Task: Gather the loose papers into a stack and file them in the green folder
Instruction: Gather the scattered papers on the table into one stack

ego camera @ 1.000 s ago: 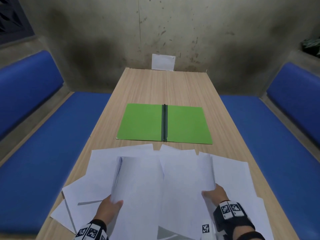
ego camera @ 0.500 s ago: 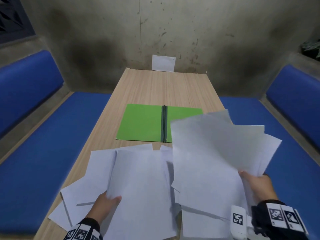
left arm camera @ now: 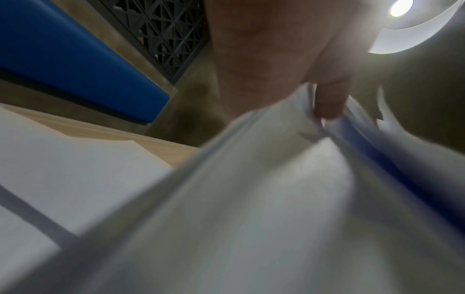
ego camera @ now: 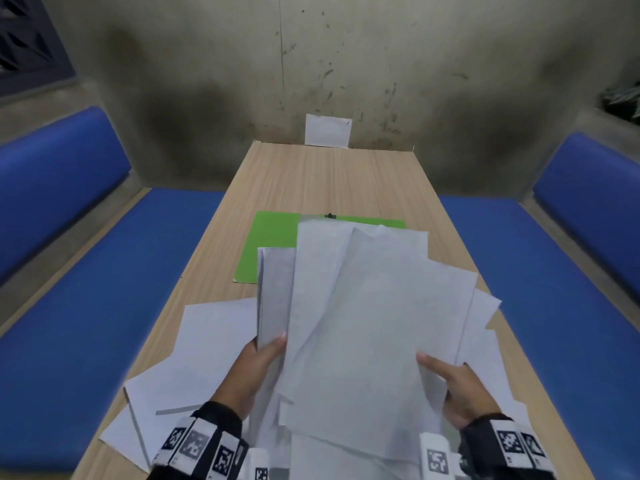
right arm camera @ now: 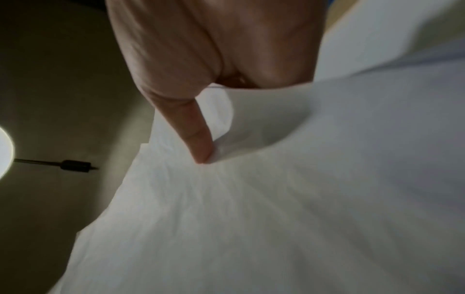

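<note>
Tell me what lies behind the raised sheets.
Behind the raised sheets the green folder shows only its left cover and spine clip; its right cover is mostly hidden.

White papers point(ego camera: 374, 327) lie over a green folder point(ego camera: 273, 237) on a light wood-grain table point(ego camera: 311, 174) between blue benches point(ego camera: 104, 289).

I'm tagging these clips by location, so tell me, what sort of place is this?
Probably a booth-style seating nook, like in a canteen or diner. A long wooden table runs between two blue padded benches, and its far end meets a stained concrete wall. Loose papers and a green folder suggest desk work.
</note>
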A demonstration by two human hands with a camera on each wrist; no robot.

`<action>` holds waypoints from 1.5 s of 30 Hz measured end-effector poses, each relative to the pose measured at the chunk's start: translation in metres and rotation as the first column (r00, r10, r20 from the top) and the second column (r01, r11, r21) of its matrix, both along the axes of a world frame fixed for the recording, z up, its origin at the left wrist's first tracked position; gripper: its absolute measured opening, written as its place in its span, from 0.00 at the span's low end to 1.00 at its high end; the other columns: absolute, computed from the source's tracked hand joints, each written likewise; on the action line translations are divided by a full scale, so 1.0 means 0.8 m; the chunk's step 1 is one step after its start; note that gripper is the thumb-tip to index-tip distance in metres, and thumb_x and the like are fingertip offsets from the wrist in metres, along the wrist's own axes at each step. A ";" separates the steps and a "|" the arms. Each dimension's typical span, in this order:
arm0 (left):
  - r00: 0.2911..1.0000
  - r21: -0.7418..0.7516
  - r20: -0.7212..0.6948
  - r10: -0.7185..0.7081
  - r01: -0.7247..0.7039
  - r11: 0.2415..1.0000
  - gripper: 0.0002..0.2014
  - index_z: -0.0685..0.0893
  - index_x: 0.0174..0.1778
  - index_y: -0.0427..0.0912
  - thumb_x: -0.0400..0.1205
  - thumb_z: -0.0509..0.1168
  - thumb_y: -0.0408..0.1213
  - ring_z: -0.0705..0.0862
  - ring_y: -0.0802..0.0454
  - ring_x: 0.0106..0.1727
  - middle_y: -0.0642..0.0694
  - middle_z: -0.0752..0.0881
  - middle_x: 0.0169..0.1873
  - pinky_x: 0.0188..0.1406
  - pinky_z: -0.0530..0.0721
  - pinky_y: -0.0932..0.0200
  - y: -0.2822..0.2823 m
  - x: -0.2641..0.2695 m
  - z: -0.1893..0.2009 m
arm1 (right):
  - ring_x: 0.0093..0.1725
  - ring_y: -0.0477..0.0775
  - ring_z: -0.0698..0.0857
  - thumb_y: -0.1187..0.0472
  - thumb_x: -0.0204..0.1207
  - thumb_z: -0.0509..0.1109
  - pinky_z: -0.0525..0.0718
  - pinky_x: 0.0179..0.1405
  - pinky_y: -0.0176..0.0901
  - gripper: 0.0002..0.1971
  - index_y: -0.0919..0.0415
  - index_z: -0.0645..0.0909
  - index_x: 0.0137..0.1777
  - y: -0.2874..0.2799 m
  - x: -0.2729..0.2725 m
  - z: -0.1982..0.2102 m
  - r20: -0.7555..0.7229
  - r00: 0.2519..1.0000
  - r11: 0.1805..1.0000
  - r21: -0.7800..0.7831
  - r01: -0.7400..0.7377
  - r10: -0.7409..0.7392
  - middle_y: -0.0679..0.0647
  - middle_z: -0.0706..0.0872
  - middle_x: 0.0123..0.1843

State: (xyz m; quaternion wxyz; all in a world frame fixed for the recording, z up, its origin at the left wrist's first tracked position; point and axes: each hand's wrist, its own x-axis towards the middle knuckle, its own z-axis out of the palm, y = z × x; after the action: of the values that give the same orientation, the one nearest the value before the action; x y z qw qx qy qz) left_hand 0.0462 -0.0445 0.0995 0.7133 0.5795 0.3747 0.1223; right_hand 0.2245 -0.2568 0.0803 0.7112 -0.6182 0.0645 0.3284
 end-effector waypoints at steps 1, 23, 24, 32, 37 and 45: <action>1.000 0.006 0.024 -0.009 0.009 1.000 0.37 0.81 0.65 0.46 0.66 0.68 0.67 0.86 0.49 0.61 0.48 0.89 0.58 0.64 0.81 0.49 -0.004 0.002 0.004 | 0.57 0.68 0.85 0.72 0.66 0.73 0.81 0.61 0.59 0.23 0.74 0.80 0.63 0.005 -0.006 -0.001 -0.014 1.000 1.000 0.021 -0.020 0.020 0.71 0.86 0.60; 0.983 0.300 0.180 0.023 -0.077 0.951 0.13 0.83 0.38 0.51 0.69 0.75 0.27 0.86 0.72 0.31 0.68 0.89 0.28 0.27 0.81 0.79 -0.002 -0.012 0.032 | 0.32 0.27 0.86 0.64 0.73 0.72 0.77 0.29 0.16 0.13 0.63 0.81 0.57 0.017 -0.019 0.034 0.302 0.939 0.986 -0.009 -0.169 0.164 0.45 0.88 0.41; 0.982 0.308 0.187 0.026 -0.084 0.948 0.15 0.84 0.40 0.52 0.68 0.76 0.26 0.87 0.71 0.33 0.67 0.90 0.31 0.30 0.82 0.78 -0.002 -0.014 0.033 | 0.34 0.28 0.87 0.67 0.73 0.71 0.77 0.29 0.15 0.10 0.60 0.82 0.55 0.017 -0.020 0.036 0.332 0.920 0.977 -0.026 -0.211 0.207 0.45 0.90 0.39; 0.959 0.340 0.278 -0.060 -0.040 0.940 0.18 0.90 0.45 0.56 0.61 0.80 0.35 0.89 0.63 0.45 0.60 0.92 0.45 0.38 0.84 0.74 -0.003 -0.018 0.031 | 0.49 0.49 0.90 0.65 0.60 0.78 0.85 0.38 0.32 0.20 0.57 0.83 0.54 0.021 -0.028 0.038 0.469 0.822 0.934 -0.014 -0.357 0.322 0.49 0.93 0.46; 0.896 0.313 0.442 -0.045 -0.106 0.944 0.39 0.85 0.54 0.47 0.48 0.81 0.60 0.88 0.62 0.46 0.57 0.91 0.48 0.41 0.84 0.74 -0.004 -0.016 0.042 | 0.44 0.45 0.89 0.44 0.56 0.79 0.84 0.39 0.31 0.28 0.56 0.82 0.55 0.029 -0.025 0.062 0.530 0.825 0.935 0.151 -0.321 0.197 0.49 0.92 0.44; 0.877 0.231 0.451 0.164 -0.292 0.928 0.05 0.86 0.35 0.44 0.77 0.69 0.36 0.84 0.65 0.30 0.58 0.89 0.26 0.31 0.82 0.73 -0.008 0.012 0.042 | 0.26 0.46 0.79 0.31 0.48 0.76 0.76 0.28 0.37 0.31 0.60 0.85 0.35 0.060 -0.023 0.070 0.475 0.880 0.979 0.170 -0.111 0.018 0.48 0.82 0.25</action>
State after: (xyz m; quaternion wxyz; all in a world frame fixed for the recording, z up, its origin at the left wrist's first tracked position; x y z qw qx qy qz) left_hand 0.0558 -0.0509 0.1335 0.6641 0.5891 0.2548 0.3834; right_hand 0.2063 -0.2088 0.1367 0.7504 -0.6097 -0.1629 0.1966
